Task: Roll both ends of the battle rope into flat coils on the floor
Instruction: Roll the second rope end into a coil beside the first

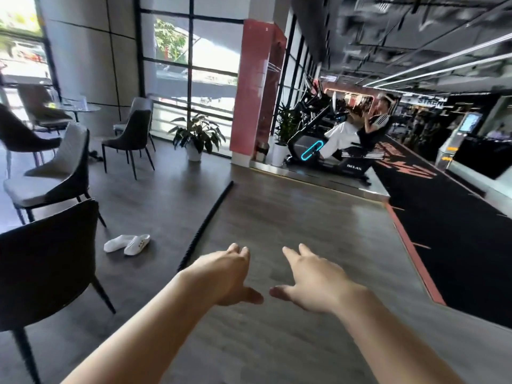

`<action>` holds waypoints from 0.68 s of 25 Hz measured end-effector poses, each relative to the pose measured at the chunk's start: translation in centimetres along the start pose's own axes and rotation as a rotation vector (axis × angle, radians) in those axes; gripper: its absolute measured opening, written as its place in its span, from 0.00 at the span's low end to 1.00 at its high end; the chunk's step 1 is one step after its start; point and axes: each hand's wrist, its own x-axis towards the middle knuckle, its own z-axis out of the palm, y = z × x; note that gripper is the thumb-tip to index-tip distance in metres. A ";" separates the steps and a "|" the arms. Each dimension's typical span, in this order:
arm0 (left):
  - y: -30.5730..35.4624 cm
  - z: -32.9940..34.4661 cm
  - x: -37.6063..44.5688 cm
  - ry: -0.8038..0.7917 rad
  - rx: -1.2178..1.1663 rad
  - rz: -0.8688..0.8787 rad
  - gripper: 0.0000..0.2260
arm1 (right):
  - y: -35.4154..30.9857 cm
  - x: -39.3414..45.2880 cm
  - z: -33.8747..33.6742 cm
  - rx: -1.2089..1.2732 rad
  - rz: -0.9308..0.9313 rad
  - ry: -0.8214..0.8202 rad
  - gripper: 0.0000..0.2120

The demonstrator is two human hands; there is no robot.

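A black battle rope (pixel 211 217) lies straight on the grey wood-look floor, running from its far end near the middle of the view down toward me, where my left forearm hides the rest. My left hand (pixel 225 274) hovers palm down just right of the rope's near part, fingers spread, holding nothing. My right hand (pixel 310 281) is stretched out beside it, also palm down with fingers apart and empty. No coil is visible.
Dark chairs (pixel 47 261) stand at the left, with a pair of white slippers (pixel 127 243) on the floor beside the rope. A potted plant (pixel 195 138) and red pillar (pixel 253 90) stand behind. A person sits on an exercise machine (pixel 329 153) at the right; a black mat (pixel 454 228) borders the floor.
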 end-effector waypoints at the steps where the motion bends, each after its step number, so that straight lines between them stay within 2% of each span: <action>1: -0.5 -1.2 3.3 0.000 -0.007 0.000 0.46 | 0.8 3.3 -1.2 0.007 -0.004 0.010 0.45; 8: -3.3 -6.0 27.1 0.023 0.053 -0.011 0.46 | 6.3 27.1 -6.2 0.003 -0.071 0.063 0.42; 17: -8.5 -14.1 56.0 0.058 0.031 -0.083 0.44 | 13.0 57.8 -14.0 -0.002 -0.208 0.038 0.41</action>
